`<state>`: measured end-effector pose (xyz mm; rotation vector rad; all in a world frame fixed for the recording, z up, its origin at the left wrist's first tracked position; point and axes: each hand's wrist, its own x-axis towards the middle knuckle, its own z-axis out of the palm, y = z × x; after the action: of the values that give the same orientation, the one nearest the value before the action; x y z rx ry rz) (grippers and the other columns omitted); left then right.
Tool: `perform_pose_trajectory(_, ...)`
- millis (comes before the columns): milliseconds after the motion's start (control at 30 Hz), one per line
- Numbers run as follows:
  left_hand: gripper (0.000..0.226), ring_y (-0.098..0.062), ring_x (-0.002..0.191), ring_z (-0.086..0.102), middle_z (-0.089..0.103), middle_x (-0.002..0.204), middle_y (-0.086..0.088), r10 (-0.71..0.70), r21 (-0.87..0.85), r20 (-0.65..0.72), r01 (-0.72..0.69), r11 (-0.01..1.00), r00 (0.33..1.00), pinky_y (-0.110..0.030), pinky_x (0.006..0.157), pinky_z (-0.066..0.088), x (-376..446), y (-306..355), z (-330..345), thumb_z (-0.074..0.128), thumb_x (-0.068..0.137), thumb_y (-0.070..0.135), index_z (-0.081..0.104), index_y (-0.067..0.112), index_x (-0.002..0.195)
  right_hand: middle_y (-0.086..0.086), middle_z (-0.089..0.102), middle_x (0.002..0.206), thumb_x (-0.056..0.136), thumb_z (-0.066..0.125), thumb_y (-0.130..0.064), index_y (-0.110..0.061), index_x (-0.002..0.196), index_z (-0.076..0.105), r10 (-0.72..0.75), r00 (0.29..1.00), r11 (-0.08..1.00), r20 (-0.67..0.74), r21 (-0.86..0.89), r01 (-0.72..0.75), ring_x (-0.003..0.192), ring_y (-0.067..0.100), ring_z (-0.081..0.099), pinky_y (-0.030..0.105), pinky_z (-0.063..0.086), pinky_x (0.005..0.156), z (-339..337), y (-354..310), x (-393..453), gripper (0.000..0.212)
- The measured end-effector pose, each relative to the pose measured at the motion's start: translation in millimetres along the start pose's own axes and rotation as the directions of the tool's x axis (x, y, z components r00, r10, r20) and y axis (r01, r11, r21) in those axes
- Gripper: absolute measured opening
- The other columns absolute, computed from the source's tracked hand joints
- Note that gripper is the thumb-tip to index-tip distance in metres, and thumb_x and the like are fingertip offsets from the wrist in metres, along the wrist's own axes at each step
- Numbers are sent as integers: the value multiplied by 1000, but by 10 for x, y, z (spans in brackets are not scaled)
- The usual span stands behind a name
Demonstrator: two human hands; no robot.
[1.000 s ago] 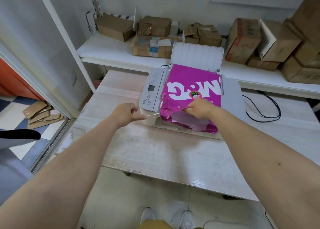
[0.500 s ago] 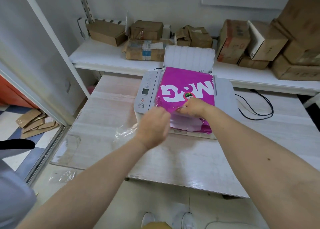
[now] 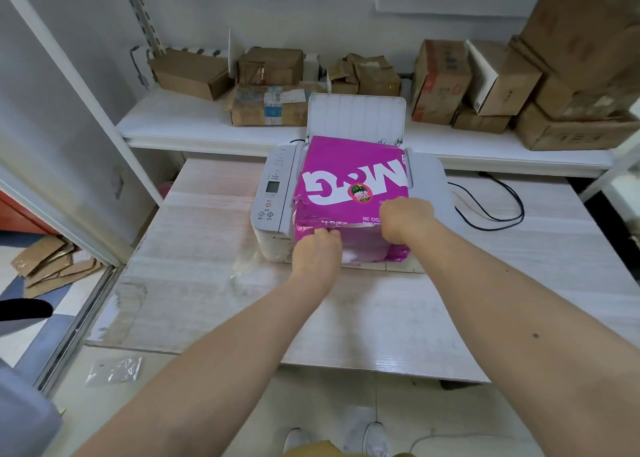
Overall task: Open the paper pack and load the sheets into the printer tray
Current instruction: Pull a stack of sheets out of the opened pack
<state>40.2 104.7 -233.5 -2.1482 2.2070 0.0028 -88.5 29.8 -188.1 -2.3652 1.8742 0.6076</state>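
Observation:
A magenta paper pack (image 3: 349, 179) with large white lettering lies flat on top of the white printer (image 3: 277, 193). The printer's rear tray flap (image 3: 356, 117) stands upright behind the pack. My left hand (image 3: 317, 252) grips the torn wrapper at the pack's near left end, where pale sheets (image 3: 349, 256) show through the opening. My right hand (image 3: 405, 221) holds the wrapper's near top edge to the right. Both hands are closed on the wrapper.
The printer sits on a pale wooden table (image 3: 207, 283). A black cable (image 3: 498, 200) loops to its right. Cardboard boxes (image 3: 485, 82) line the white shelf (image 3: 180, 124) behind. Clear plastic scraps (image 3: 114, 370) lie on the floor, cardboard pieces (image 3: 52, 266) at left.
My left hand came in from the table's left side to the pack's near end and took hold of the wrapper. My right hand shifted right along the pack's near edge.

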Motion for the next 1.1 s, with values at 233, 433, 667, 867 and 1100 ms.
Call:
perform_pose_trajectory(233, 37, -36, 104, 65, 63, 114, -17, 6, -14, -9, -6, 1000, 1000, -43, 82, 52, -13, -44, -64, 46, 87, -6, 50, 6, 122, 0, 45, 71, 82, 55, -7, -15, 92, 52, 166, 980, 986, 109, -6, -167, 76, 20, 51, 29, 41, 67, -27, 182, -114, 13)
perform_pose_trajectory(433, 40, -39, 101, 63, 57, 113, -19, 33, -149, -55, -40, 988, 998, -42, 80, 51, -24, 2, 9, 46, 85, -7, 42, 3, 124, 1, 60, 62, 93, 49, -30, -13, 67, 55, 50, 931, 995, 362, 62, -77, 59, 18, 58, 25, 43, 58, -148, 35, -378, 31)
perform_pose_trajectory(667, 37, -38, 102, 58, 60, 110, -17, 84, -377, -67, -103, 921, 994, -41, 84, 47, 40, -53, 67, 50, 83, 3, 50, 8, 120, 17, 67, 110, 88, 49, 4, 1, 110, 61, -241, 971, 917, -1, 328, 228, 92, 30, 64, 34, 50, 81, 262, -492, -364, 25)
perform_pose_trajectory(867, 37, -36, 110, 59, 61, 119, -19, 66, -273, -26, -70, 960, 997, -41, 88, 46, 22, -18, 71, 41, 87, -6, 47, 4, 122, 22, 61, 117, 83, 49, 9, 2, 119, 57, -169, 927, 950, -333, 197, 244, 104, 39, 61, 43, 49, 86, 649, -348, -236, 38)
perform_pose_trajectory(1100, 31, -38, 110, 59, 62, 117, -22, 87, -168, 44, -78, 983, 995, -43, 86, 45, 5, -39, 60, 39, 87, -5, 53, -1, 113, 12, 70, 107, 86, 54, 1, -6, 107, 68, -236, 946, 972, -222, -57, 229, 98, 30, 67, 38, 53, 85, 436, -323, -162, 26)
